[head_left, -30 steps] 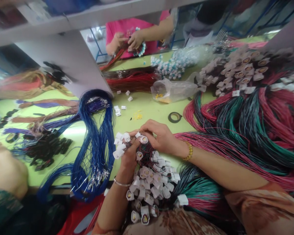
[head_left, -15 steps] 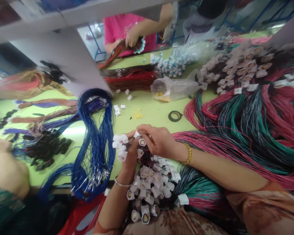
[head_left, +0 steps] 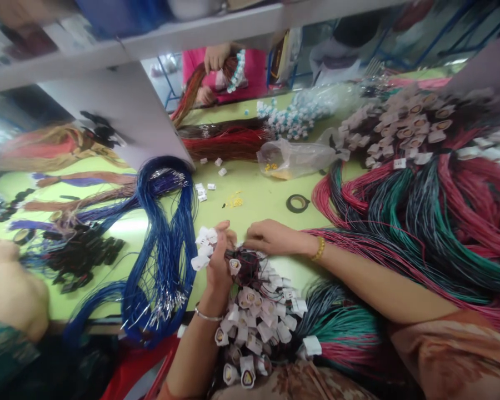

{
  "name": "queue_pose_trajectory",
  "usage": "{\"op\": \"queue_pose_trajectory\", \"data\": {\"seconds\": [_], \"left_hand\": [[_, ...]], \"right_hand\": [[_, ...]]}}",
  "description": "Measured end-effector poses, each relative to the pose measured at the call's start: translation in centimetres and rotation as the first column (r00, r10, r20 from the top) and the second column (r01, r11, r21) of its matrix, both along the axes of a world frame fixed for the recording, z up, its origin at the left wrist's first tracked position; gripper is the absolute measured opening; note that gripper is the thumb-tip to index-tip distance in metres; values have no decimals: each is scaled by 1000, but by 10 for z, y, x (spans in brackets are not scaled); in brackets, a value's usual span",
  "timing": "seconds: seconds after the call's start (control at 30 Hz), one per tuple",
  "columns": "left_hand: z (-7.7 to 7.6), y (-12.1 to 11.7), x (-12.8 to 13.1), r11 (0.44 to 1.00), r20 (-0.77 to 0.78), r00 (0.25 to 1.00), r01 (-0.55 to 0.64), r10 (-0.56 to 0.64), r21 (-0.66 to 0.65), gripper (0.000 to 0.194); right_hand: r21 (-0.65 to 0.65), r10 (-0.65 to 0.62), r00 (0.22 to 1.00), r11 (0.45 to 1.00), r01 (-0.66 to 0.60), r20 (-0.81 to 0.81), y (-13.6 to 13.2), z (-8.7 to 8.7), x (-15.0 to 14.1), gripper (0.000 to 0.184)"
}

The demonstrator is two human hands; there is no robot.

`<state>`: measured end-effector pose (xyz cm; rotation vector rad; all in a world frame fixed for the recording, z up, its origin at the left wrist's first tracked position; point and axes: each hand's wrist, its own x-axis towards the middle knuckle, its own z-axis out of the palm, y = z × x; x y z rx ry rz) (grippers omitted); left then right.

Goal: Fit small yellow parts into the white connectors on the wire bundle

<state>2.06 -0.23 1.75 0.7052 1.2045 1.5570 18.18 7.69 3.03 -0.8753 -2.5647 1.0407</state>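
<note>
My left hand (head_left: 220,258) is closed around wires with white plastic connectors (head_left: 204,247), which stick out past its left side. To the right of it, my right hand (head_left: 277,238) has its fingers pressed together, beside dark wires (head_left: 248,264). Whatever its fingertips pinch is too small or hidden to name. Below both hands lies a heap of white connectors (head_left: 254,316) against my body, some with yellow showing in their openings. Green, black and pink wires (head_left: 345,328) run to the right of this heap.
Blue wires (head_left: 162,244) and black connectors (head_left: 81,253) lie left. Ahead are yellow bits (head_left: 235,201), white connectors (head_left: 201,192), a black tape roll (head_left: 297,203) and a plastic bag (head_left: 300,158). Wire bundles (head_left: 420,194) fill the right. Other people's hands show at left (head_left: 14,289) and across (head_left: 216,58).
My right hand has drawn away to the right from my left hand's fingers and sits lower. The co-worker across has shifted a wire bundle. The view has tilted slightly.
</note>
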Motion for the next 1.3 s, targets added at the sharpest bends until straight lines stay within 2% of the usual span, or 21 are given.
{"op": "queue_pose_trajectory", "data": {"seconds": [0.03, 0.07, 0.1, 0.17, 0.23, 0.27, 0.33, 0.43, 0.5, 0.57, 0.63, 0.7, 0.77, 0.8, 0.9, 0.97, 1.07, 1.3], "left_hand": [[1, -1, 1, 999, 37, 999, 33, -32, -12, 50], [2, -2, 2, 998, 54, 997, 60, -59, -27, 55], [3, -2, 3, 996, 59, 995, 78, -75, -44, 58], [4, -2, 4, 988, 67, 991, 123, -117, -89, 58], [1, -2, 4, 978, 90, 984, 165, -154, -124, 55], [-1, -2, 3, 974, 101, 981, 178, -165, -139, 55], [-5, -2, 2, 968, 114, 979, 186, -169, -168, 55], [-7, -4, 0, 963, 139, 973, 206, -183, -175, 55], [-5, -5, 0, 966, 149, 971, 210, -187, -151, 50], [-1, -4, 1, 977, 136, 977, 178, -162, -117, 44], [2, -3, 1, 987, 118, 986, 131, -120, -91, 42], [3, -1, 1, 990, 111, 989, 111, -101, -92, 41], [3, 0, 1, 988, 107, 989, 113, -102, -106, 41], [2, 1, 1, 987, 101, 990, 113, -102, -114, 41], [1, 0, 1, 986, 84, 992, 102, -92, -132, 43], [2, -1, 1, 986, 88, 992, 98, -86, -138, 43], [5, -3, 2, 985, 100, 991, 107, -94, -133, 38], [9, -6, 4, 987, 96, 991, 106, -95, -117, 36]], "right_hand": [[-35, 61, 998, 998, -60, 21, 7, 2, 3, 30], [-52, 67, 998, 996, -66, 19, 15, 4, 5, 25], [-45, 13, 1000, 999, -13, 5, 25, 5, 5, 21], [28, -216, 976, 976, 216, -26, 49, 3, 0, 18], [99, -425, 905, 900, 425, -25, 75, -6, -8, 22], [108, -478, 878, 872, 477, -10, 86, -12, -13, 23], [92, -522, 853, 850, 518, 14, 105, -24, -23, 23], [55, -538, 843, 842, 537, 3, 118, -36, -31, 14], [21, -550, 834, 834, 551, -28, 119, -39, -32, 6], [-22, -558, 828, 830, 558, -58, 115, -37, -30, 6], [-149, -580, 806, 813, 563, -118, 107, -33, -26, 6], [-425, -634, 735, 750, 506, -243, 95, -28, -21, 5], [-695, -698, 628, 639, 329, -345, 80, -22, -16, 15], [-776, -717, 594, 586, 232, -364, 72, -18, -14, 20], [-869, -710, 608, 491, 65, -356, 46, -8, -10, 26], [-887, -700, 615, 462, 4, -362, 30, -2, -10, 30], [-867, -688, 604, 498, -10, -402, 12, 4, -11, 32], [-688, -602, 632, 711, 146, -488, -8, 10, -9, 31]]}}
